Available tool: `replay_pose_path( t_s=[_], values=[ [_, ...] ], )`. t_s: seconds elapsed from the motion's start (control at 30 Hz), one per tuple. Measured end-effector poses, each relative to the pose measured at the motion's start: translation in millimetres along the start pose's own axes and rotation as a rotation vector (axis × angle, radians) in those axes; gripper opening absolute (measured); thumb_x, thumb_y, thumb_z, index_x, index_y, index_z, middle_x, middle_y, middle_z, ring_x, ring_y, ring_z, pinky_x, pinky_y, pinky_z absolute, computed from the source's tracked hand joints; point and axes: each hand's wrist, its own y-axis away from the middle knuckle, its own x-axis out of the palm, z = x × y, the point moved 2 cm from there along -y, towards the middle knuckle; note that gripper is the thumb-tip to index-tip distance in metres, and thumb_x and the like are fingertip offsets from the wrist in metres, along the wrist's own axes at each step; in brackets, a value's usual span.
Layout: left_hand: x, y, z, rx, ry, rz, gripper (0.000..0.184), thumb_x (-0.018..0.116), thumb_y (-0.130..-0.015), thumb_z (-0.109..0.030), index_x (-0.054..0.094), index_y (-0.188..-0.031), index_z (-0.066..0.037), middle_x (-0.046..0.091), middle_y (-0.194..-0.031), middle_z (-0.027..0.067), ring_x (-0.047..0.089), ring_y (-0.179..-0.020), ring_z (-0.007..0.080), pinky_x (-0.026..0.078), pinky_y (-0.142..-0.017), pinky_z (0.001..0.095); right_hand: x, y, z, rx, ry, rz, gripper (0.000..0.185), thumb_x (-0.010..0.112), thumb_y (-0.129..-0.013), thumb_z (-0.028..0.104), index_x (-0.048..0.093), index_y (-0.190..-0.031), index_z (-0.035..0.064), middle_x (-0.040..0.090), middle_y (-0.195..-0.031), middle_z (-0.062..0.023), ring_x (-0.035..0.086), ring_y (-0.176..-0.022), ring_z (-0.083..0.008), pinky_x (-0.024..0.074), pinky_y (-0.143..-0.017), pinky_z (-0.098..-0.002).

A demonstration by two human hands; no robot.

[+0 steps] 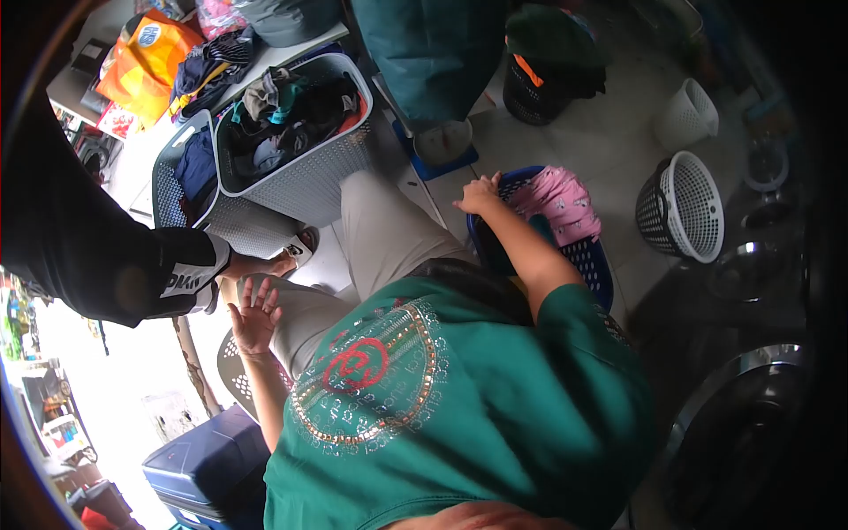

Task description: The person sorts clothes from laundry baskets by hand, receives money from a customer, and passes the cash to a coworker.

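Observation:
My left hand (255, 315) is held up in the air in front of my grey trousers, palm showing and fingers spread, with nothing in it. My right hand (480, 193) is at the near corner of a dark blue laundry basket (603, 274), its fingers curled at the rim. Pink printed cloth (562, 203) and some dark green cloth lie in that basket. Part of the basket is hidden behind my forearm.
A grey laundry basket (296, 184) full of dark clothes stands ahead, beside another basket (168, 199). A person in black trousers (97, 256) stands close at left. A white-and-dark basket (693, 208) is at right, a blue suitcase (208, 455) at lower left, a scale (442, 146) ahead.

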Motion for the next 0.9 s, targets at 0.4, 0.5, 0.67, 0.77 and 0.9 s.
replay_pose_path(
  t_s=[0.4, 0.5, 0.67, 0.77, 0.9],
  values=[
    [-59.0, -42.0, 6.2, 0.108, 0.156, 0.021, 0.072, 0.048, -0.090, -0.052, 0.025, -0.144, -0.011, 0.018, -0.149, 0.0241, 0.027, -0.135, 0.0370, 0.028, -0.107, 0.0545, 24.8, -33.7, -22.7, 0.124, 0.023, -0.024, 0.048, 0.058, -0.082, 0.048, 0.069, -0.104, 0.0071, 0.064, -0.111, -0.0098, 0.047, -0.120, -0.0243, 0.0182, -0.109, -0.0502],
    [-73.4, -51.6, 3.4, 0.144, 0.203, 0.017, 0.073, 0.047, -0.091, -0.052, 0.022, -0.145, -0.010, 0.017, -0.149, 0.0239, 0.027, -0.135, 0.0364, 0.028, -0.107, 0.0538, 28.2, -38.4, -30.4, 0.137, -0.020, -0.004, 0.048, 0.056, -0.083, 0.049, 0.068, -0.107, 0.0084, 0.062, -0.117, -0.0101, 0.046, -0.122, -0.0267, 0.0128, -0.111, -0.0517],
    [-80.5, -57.5, 4.0, 0.116, 0.150, 0.035, 0.073, 0.047, -0.091, -0.051, 0.021, -0.145, -0.010, 0.017, -0.149, 0.0233, 0.028, -0.135, 0.0357, 0.027, -0.108, 0.0530, 28.0, -44.2, -36.0, 0.241, -0.298, -0.157, 0.054, 0.054, -0.082, 0.055, 0.069, -0.103, 0.0073, 0.064, -0.112, -0.0109, 0.046, -0.123, -0.0268, 0.0098, -0.111, -0.0525],
    [-82.1, -56.5, 2.6, 0.106, 0.132, 0.020, 0.072, 0.047, -0.091, -0.051, 0.022, -0.145, -0.010, 0.017, -0.150, 0.0226, 0.028, -0.135, 0.0355, 0.029, -0.107, 0.0526, 49.3, -53.8, -35.8, 0.268, -0.206, -0.362, 0.050, 0.054, -0.081, 0.055, 0.071, -0.094, 0.0103, 0.068, -0.101, -0.0071, 0.052, -0.114, -0.0252, 0.0143, -0.109, -0.0523],
    [-86.9, -54.0, 1.6, 0.116, 0.126, -0.038, 0.067, 0.045, -0.093, -0.049, 0.026, -0.144, -0.010, 0.019, -0.150, 0.0210, 0.029, -0.135, 0.0343, 0.030, -0.107, 0.0524, 54.8, -54.4, -35.2, 0.285, -0.227, -0.470, 0.040, 0.059, -0.080, 0.047, 0.072, -0.088, 0.0101, 0.069, -0.091, -0.0070, 0.056, -0.107, -0.0247, 0.0165, -0.108, -0.0515]
  ],
)
